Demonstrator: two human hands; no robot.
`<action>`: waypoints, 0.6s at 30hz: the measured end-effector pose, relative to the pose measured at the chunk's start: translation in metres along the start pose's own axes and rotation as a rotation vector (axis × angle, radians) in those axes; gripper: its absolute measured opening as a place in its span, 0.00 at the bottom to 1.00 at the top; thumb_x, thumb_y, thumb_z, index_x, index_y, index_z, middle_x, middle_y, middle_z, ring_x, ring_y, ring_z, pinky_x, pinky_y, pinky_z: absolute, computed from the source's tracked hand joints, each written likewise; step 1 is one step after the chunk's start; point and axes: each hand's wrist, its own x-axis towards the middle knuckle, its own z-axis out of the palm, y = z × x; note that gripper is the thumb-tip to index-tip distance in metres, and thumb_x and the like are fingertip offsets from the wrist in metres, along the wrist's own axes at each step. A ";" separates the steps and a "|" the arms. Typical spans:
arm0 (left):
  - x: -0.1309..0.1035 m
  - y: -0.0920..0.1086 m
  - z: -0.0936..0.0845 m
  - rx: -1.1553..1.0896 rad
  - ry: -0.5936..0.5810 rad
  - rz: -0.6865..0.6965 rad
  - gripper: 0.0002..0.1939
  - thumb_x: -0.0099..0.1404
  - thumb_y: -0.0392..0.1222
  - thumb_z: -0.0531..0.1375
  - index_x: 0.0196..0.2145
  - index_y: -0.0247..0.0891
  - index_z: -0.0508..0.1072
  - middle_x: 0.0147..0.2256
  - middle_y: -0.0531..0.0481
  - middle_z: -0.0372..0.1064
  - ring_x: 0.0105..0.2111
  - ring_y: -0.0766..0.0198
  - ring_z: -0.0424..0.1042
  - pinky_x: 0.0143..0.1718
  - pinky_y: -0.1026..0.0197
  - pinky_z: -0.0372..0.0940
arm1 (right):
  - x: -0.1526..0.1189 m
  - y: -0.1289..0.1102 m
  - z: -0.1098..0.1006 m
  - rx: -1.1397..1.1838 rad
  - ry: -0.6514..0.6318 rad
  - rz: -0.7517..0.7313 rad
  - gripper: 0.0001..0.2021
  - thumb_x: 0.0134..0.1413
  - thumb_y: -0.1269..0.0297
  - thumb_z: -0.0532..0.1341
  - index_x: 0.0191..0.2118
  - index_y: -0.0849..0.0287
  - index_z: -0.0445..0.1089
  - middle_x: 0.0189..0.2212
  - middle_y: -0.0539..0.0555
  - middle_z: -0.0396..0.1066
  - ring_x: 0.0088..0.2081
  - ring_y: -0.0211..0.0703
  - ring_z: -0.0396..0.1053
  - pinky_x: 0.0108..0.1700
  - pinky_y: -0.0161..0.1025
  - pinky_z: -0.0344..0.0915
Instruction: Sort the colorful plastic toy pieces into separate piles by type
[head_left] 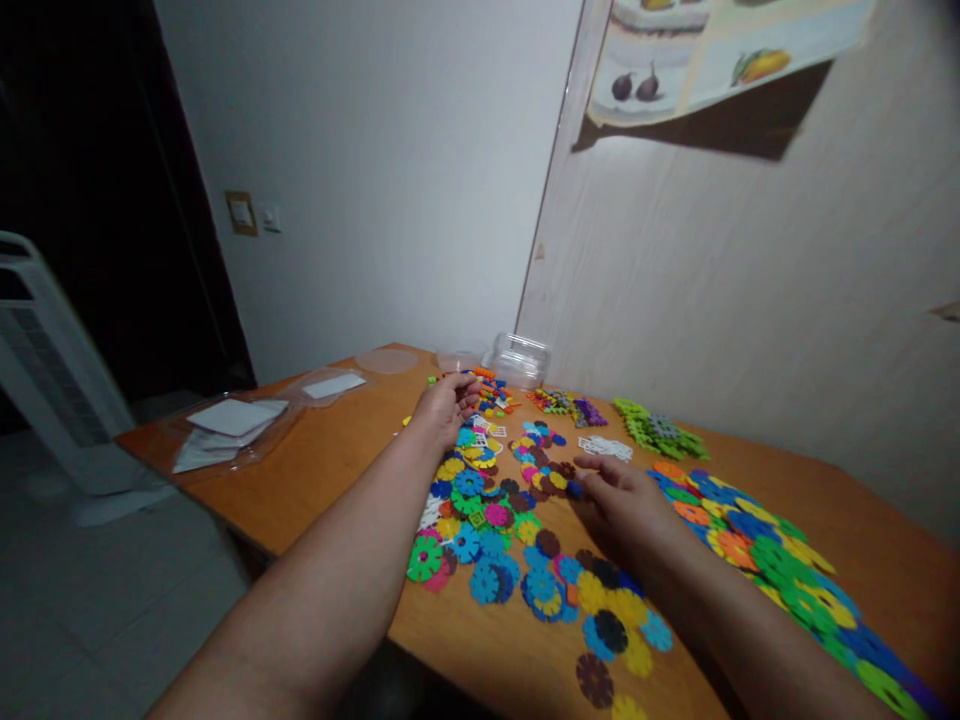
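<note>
My left hand (446,408) is over the far end of the heap, beside small orange and blue plastic pieces (491,395). Its fingers are curled in, and what they hold, if anything, does not show. Toward the middle of the table, my right hand (619,498) has thumb and fingers close together at a small blue disc (574,489). Between my forearms spreads a loose heap of notched plastic discs (470,483) in several colours. A cluster of small discs (536,465) lies left of my right fingertips.
Larger flower discs (776,560) cover the table's right side. Behind my right hand are white pieces (604,448) and green interlocking pieces (637,425). A clear container (520,360) stands by the wall. Flat plastic trays (232,430) lie left on the orange table (330,500).
</note>
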 end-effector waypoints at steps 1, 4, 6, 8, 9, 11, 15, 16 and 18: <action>-0.001 0.000 0.000 0.004 0.002 -0.004 0.04 0.54 0.35 0.64 0.30 0.33 0.76 0.23 0.52 0.74 0.20 0.71 0.72 0.18 0.71 0.61 | -0.002 0.000 -0.002 -0.002 -0.039 0.026 0.15 0.53 0.52 0.62 0.39 0.57 0.69 0.22 0.47 0.65 0.22 0.36 0.59 0.23 0.34 0.53; -0.003 0.001 0.001 0.017 0.009 -0.017 0.04 0.54 0.36 0.64 0.30 0.33 0.76 0.23 0.52 0.74 0.19 0.72 0.71 0.18 0.72 0.60 | -0.013 -0.007 -0.002 -0.106 -0.307 0.071 0.13 0.51 0.53 0.65 0.35 0.57 0.67 0.21 0.46 0.62 0.21 0.34 0.56 0.22 0.33 0.48; -0.004 0.002 0.001 0.021 0.012 -0.018 0.04 0.54 0.36 0.64 0.30 0.33 0.76 0.23 0.52 0.74 0.19 0.72 0.71 0.17 0.72 0.59 | -0.019 -0.013 -0.001 -0.227 -0.448 0.036 0.14 0.50 0.54 0.67 0.36 0.58 0.68 0.21 0.45 0.60 0.22 0.33 0.55 0.22 0.33 0.47; -0.004 0.002 0.002 0.018 0.008 -0.011 0.04 0.54 0.36 0.64 0.30 0.33 0.76 0.23 0.51 0.74 0.19 0.72 0.71 0.17 0.72 0.59 | -0.022 -0.018 0.002 -0.315 -0.498 -0.021 0.13 0.48 0.57 0.68 0.36 0.58 0.69 0.22 0.44 0.59 0.24 0.33 0.54 0.24 0.33 0.47; -0.004 0.002 0.002 0.016 0.002 -0.007 0.04 0.54 0.35 0.64 0.30 0.33 0.76 0.23 0.51 0.74 0.19 0.72 0.71 0.17 0.72 0.59 | -0.023 -0.020 0.003 -0.335 -0.507 -0.042 0.11 0.48 0.59 0.68 0.35 0.58 0.69 0.22 0.44 0.59 0.24 0.33 0.54 0.24 0.33 0.48; -0.004 0.002 0.001 0.014 -0.007 0.002 0.04 0.53 0.35 0.64 0.30 0.33 0.76 0.23 0.51 0.74 0.19 0.71 0.71 0.17 0.72 0.59 | -0.023 -0.022 0.004 -0.325 -0.519 -0.060 0.10 0.49 0.61 0.67 0.32 0.58 0.68 0.23 0.45 0.60 0.25 0.33 0.55 0.25 0.33 0.49; -0.005 0.002 0.001 0.015 -0.007 0.003 0.04 0.54 0.35 0.64 0.29 0.33 0.76 0.24 0.51 0.74 0.19 0.72 0.71 0.17 0.72 0.59 | -0.020 -0.019 0.002 -0.217 -0.490 -0.027 0.14 0.50 0.58 0.67 0.28 0.57 0.62 0.21 0.44 0.59 0.23 0.32 0.53 0.24 0.32 0.48; -0.004 0.001 0.001 0.013 -0.010 0.003 0.04 0.54 0.35 0.64 0.29 0.33 0.76 0.23 0.51 0.74 0.19 0.72 0.71 0.17 0.72 0.59 | -0.019 -0.018 0.002 -0.171 -0.472 -0.006 0.15 0.50 0.56 0.67 0.27 0.57 0.61 0.20 0.44 0.58 0.22 0.32 0.52 0.23 0.32 0.46; -0.004 0.001 0.001 0.011 -0.015 0.004 0.04 0.53 0.35 0.64 0.29 0.33 0.76 0.24 0.51 0.74 0.19 0.72 0.71 0.17 0.72 0.59 | -0.016 -0.015 0.001 -0.039 -0.403 0.048 0.17 0.52 0.52 0.66 0.28 0.56 0.59 0.18 0.44 0.58 0.20 0.31 0.51 0.22 0.32 0.45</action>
